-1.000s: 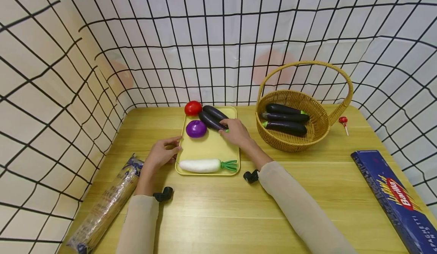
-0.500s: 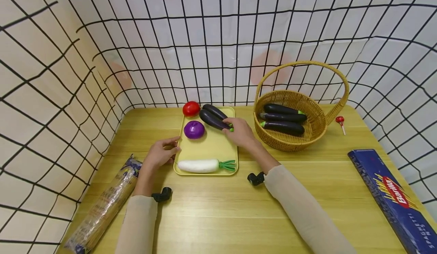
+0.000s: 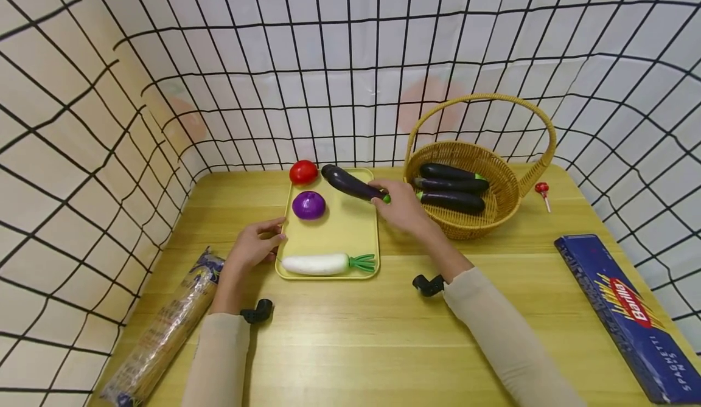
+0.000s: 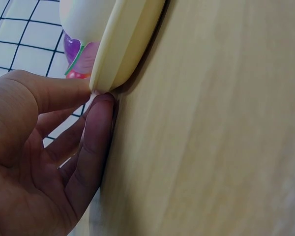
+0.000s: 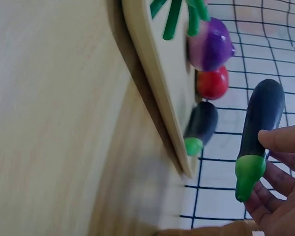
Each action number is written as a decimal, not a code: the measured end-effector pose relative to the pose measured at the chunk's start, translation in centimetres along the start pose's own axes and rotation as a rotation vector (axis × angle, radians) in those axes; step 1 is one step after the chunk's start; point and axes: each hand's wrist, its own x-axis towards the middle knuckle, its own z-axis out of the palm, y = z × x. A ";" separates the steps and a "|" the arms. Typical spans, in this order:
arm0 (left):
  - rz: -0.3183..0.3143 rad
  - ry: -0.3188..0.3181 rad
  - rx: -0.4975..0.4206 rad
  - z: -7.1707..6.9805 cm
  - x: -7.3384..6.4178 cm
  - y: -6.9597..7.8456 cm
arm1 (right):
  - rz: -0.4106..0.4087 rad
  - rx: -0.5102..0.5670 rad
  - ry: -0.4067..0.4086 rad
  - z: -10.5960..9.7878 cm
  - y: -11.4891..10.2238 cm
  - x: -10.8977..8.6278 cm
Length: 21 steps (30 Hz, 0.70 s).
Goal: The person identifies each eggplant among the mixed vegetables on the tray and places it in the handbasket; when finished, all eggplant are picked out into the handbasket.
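The right hand (image 3: 402,206) pinches an eggplant (image 3: 349,183) near its green end, above the tray (image 3: 334,233); the left hand (image 3: 254,246) pinches the tray's edge. Near the left hand lies a white radish (image 3: 314,264); farther beyond it, a purple onion (image 3: 309,205) and a tomato (image 3: 303,173). Another eggplant (image 5: 204,120) lies on the tray. Beside the right hand, a basket (image 3: 465,230) holds 3 eggplants (image 3: 451,201).

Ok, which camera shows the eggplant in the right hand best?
The right wrist view: the eggplant is large there, with its green cap plainly visible. The head view shows it smaller, with the right hand hiding part near the cap. The left wrist view doesn't show it.
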 end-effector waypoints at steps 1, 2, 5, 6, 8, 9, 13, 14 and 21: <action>0.002 0.000 0.002 0.0 0.0 0.0 | -0.010 -0.002 0.012 -0.3 0.1 -0.2; 0.003 0.000 0.002 0.0 0.0 0.0 | -0.016 -0.001 0.020 -0.7 0.1 -0.4; 0.007 0.000 0.002 0.0 0.0 0.1 | -0.014 -0.012 0.033 -1.7 0.4 -1.1; 0.008 -0.001 0.001 0.0 0.0 0.1 | -0.012 -0.008 0.036 -2.1 0.6 -1.4; 0.008 -0.001 0.001 0.0 0.0 0.1 | -0.011 0.006 0.036 -2.7 0.8 -1.9; 0.008 -0.001 0.002 0.0 0.0 0.1 | -0.013 0.013 0.039 -3.1 0.9 -2.1; 0.004 0.000 0.004 0.0 0.0 0.1 | -0.030 0.015 0.045 -4.6 1.0 -3.0; 0.003 0.000 0.004 0.0 0.0 0.1 | -0.037 0.006 0.049 -5.0 1.1 -3.2; 0.000 -0.005 0.000 0.0 0.1 0.0 | -0.005 -0.033 0.042 -7.6 2.7 -4.4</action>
